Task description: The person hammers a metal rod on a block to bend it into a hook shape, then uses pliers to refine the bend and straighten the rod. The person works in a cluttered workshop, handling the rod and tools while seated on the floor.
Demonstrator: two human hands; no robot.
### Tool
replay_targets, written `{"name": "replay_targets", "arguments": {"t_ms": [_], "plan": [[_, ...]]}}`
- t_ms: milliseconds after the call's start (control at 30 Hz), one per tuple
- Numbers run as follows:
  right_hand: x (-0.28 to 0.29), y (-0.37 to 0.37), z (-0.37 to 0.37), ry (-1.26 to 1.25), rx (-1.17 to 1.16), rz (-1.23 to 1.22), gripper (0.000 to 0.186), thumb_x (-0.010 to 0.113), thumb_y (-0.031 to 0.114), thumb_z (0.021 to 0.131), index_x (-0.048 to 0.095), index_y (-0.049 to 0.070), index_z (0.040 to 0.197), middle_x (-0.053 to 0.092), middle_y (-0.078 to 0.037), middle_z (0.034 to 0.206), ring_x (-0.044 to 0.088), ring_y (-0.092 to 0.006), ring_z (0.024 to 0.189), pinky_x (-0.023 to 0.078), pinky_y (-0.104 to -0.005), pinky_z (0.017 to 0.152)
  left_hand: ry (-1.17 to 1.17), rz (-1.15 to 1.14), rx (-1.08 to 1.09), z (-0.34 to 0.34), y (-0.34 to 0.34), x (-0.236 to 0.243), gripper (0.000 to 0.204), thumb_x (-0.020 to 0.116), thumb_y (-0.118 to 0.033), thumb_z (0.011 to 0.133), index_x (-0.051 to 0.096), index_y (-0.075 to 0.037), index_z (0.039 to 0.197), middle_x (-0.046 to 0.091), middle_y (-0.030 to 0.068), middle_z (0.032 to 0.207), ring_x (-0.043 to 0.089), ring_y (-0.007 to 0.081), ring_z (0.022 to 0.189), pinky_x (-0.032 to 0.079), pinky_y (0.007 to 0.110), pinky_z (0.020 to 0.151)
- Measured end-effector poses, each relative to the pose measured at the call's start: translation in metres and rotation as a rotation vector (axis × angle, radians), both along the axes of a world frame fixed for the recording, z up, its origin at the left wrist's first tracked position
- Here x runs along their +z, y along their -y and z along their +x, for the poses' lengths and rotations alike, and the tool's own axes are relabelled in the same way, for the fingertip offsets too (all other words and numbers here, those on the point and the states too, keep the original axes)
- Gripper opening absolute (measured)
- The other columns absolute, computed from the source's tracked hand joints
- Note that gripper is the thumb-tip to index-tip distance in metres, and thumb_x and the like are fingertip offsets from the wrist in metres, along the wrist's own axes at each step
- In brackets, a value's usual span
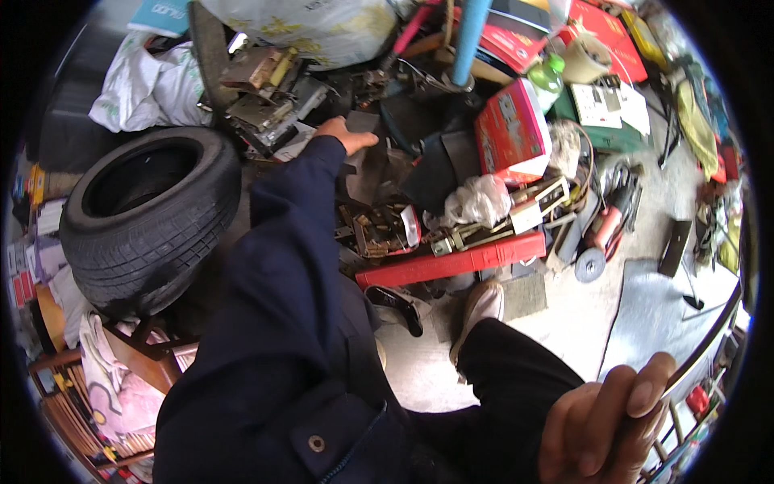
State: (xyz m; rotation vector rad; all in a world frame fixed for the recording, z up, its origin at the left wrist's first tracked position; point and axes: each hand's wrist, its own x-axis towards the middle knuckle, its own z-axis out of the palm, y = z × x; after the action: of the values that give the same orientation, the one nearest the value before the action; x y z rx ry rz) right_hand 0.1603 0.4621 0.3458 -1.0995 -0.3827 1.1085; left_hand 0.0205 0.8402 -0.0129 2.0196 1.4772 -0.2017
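The dark sheet piece (367, 121) is lying at 12 o'clock amid the scrap pile, right of the black tyre (149, 218); it is looking stiff, light and possibly sharp-edged, so gripping its near edge seems safest. The left hand (345, 133) is reaching there, fingers loosely spread and touching it, while the right hand (605, 427) at 5 o'clock is curling closed around a thin curved metal rod (705, 343).

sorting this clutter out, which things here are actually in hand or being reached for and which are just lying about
In hand or reached for:
- left hand on a dark flat sheet among the metal scrap
- right hand gripping a thin curved rod

Lying about:
- tyre
- long red case
- red box
- green bottle
- angle grinder
- white sacks
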Motion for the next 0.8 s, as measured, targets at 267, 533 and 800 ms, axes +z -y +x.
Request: {"name": "replay_targets", "arguments": {"t_ms": [267,533,800], "plan": [[0.001,0.002,0.007,-0.02,0.012,-0.019,0.024,0.052,0.034,0.103,0.056,0.014,0.116,0.048,0.001,0.064,0.037,-0.009,0.043,0.035,-0.0257,0.048,-0.03,0.013,0.045,0.004,0.004,0.004,0.117,0.077,-0.063,0.062,0.037,0.009,0.145,0.042,0.0276,0.148,0.044,0.0348,0.137,0.037,0.037,0.112],[-0.004,0.0,0.007,-0.006,-0.008,0.054,0.025,0.051,0.033,0.104,0.054,0.013,0.119,0.048,0.001,0.064,0.036,-0.008,0.043,0.035,-0.0246,0.048,0.015,-0.025,0.037,0.0,0.005,0.003,0.114,0.078,-0.06,0.063,0.038,0.008,0.145,0.045,0.0271,0.146,0.046,0.0352,0.136,0.038,0.038,0.112],[-0.007,-0.004,0.007,0.067,-0.004,0.042,0.026,0.049,0.032,0.105,0.053,0.013,0.122,0.048,0.002,0.065,0.035,-0.0074,0.044,0.035,-0.0243,0.047,-0.028,0.092,0.128,0.009,0.013,0.001,0.113,0.077,-0.056,0.062,0.033,0.003,0.148,0.05,0.0278,0.141,0.053,0.0369,0.128,0.043,0.04,0.107]]}}
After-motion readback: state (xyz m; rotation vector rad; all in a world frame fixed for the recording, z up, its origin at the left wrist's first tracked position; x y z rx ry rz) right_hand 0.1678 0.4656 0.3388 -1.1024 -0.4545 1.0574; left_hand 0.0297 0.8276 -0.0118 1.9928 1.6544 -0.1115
